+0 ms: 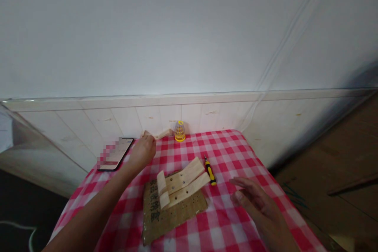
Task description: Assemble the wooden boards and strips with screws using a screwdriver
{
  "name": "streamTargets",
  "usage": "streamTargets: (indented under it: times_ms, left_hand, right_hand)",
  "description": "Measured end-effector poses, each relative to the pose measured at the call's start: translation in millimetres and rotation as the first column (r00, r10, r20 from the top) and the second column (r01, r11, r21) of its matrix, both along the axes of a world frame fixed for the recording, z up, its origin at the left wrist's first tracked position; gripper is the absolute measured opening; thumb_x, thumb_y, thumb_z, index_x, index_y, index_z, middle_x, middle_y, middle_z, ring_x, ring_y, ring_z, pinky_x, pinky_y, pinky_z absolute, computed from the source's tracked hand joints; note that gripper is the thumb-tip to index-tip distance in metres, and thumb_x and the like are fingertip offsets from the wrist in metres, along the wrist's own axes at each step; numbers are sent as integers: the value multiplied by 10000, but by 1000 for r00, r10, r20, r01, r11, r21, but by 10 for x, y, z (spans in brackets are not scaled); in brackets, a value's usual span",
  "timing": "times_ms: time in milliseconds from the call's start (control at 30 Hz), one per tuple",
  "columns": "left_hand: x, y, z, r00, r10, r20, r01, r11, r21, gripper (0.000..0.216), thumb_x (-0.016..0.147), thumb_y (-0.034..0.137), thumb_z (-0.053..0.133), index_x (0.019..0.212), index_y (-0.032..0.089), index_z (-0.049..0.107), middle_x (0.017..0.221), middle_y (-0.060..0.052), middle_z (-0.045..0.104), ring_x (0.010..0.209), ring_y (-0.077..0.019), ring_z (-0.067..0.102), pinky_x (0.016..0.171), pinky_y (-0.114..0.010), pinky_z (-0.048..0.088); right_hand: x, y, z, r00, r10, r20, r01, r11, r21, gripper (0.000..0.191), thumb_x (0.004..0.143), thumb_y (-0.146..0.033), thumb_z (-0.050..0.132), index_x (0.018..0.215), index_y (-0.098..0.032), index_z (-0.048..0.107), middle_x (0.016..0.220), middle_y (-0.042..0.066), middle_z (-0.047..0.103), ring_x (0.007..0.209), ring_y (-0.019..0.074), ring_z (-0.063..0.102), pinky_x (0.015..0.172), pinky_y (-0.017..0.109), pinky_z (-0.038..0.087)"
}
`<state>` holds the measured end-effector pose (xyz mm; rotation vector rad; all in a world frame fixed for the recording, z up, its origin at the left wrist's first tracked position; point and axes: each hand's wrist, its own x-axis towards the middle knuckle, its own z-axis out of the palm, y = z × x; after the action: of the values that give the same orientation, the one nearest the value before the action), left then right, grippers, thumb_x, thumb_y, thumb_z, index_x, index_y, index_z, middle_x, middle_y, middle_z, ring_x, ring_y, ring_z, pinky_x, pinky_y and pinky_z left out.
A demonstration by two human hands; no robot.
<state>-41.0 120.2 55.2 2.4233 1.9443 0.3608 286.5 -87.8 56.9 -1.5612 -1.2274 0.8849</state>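
Observation:
At the table's far edge my left hand [145, 149] has its fingers closed on a pale wooden strip [161, 134], partly hidden behind the hand. My right hand [256, 204] hovers over the cloth at the right, fingers apart and holding nothing. Between the hands, pale wooden strips [189, 171] with several dark screws in them lie joined to a short crosspiece [162, 189]. They rest on a piece of brown cardboard [174, 224] with dark writing and small holes. A yellow-and-black screwdriver [210, 172] lies just right of the strips, its tip pointing to the wall.
A clear and yellow bit case [180, 131] stands upright by the wall. A phone [118, 155] lies at the table's left edge, its screen partly blurred. A red-and-white checked cloth [230, 149] covers the table, which meets the white panelled wall [212, 116]. Brown boards [333, 173] are at the right.

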Motion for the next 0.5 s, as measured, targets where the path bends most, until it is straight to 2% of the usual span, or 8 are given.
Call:
streamTargets:
  times_ms: [67, 100, 200, 267, 300, 367, 433, 500]
  left_hand:
    - [5, -214, 144, 995, 20, 97, -23, 999, 30, 303, 969, 216, 324, 926, 127, 610, 884, -115, 680, 827, -216, 654, 754, -316, 488]
    - [10, -365, 218, 959, 16, 282, -36, 997, 66, 257, 957, 270, 373, 909, 147, 594, 814, -76, 658, 752, -200, 630, 694, -299, 475]
    - [79, -979, 390, 672, 52, 739, -22, 999, -50, 280, 917, 441, 474, 874, 182, 573, 634, 21, 537, 557, -149, 512, 524, -256, 399]
    - [196, -1444, 408, 439, 170, 882, 47, 976, -212, 351, 894, 506, 551, 1024, 184, 597, 634, 41, 537, 575, -140, 529, 543, -242, 418]
    - [275, -1659, 375, 356, 256, 899, 107, 944, -311, 394, 884, 525, 589, 1094, 193, 607, 668, 34, 573, 599, -137, 549, 556, -236, 425]
    - [459, -1999, 234, 217, 390, 895, 214, 875, -433, 429, 853, 594, 629, 992, 188, 653, 577, 52, 520, 502, -98, 472, 508, -215, 368]
    - [646, -2183, 31, 104, 479, 872, 356, 801, -482, 467, 777, 631, 712, 865, 176, 652, 610, 31, 558, 495, -82, 475, 504, -211, 360]
    - [807, -2224, -168, 2, 555, 832, 473, 732, -490, 515, 716, 662, 758, 818, 172, 636, 537, 39, 537, 472, -82, 467, 492, -207, 336]
  right_hand:
    - [-31, -4, -24, 998, 25, 51, -26, 999, 25, 321, 879, -465, 638, 1100, -242, 705, 1003, 79, 763, 860, 233, 740, 765, 332, 622]
    - [-54, 2, -37, 996, 38, 80, -42, 998, 47, 301, 879, -450, 639, 1088, -244, 707, 1021, 79, 764, 879, 233, 742, 784, 331, 622]
    - [-152, 27, -51, 981, 79, 176, -99, 989, 109, 268, 891, -421, 627, 1076, -245, 707, 1028, 79, 771, 862, 221, 750, 786, 322, 628]
    - [-238, 12, -24, 963, 92, 252, -130, 982, 139, 264, 914, -406, 604, 1097, -243, 701, 987, 76, 776, 835, 215, 754, 742, 303, 635]
    - [-286, -12, -3, 949, 110, 295, -159, 976, 147, 261, 928, -390, 596, 1119, -243, 695, 991, 78, 776, 855, 216, 755, 734, 294, 636]
    - [-386, -88, 37, 923, 108, 370, -209, 947, 245, 220, 945, -326, 595, 1130, -248, 686, 983, 71, 776, 853, 206, 757, 698, 263, 635]
    - [-481, -174, 53, 875, 197, 442, -383, 840, 384, 201, 951, -238, 593, 1132, -247, 678, 929, 52, 774, 814, 190, 755, 721, 258, 639]
    - [-551, -236, 38, 825, 199, 529, -479, 742, 469, 219, 946, -160, 591, 1125, -243, 688, 905, 43, 777, 800, 188, 755, 757, 267, 645]
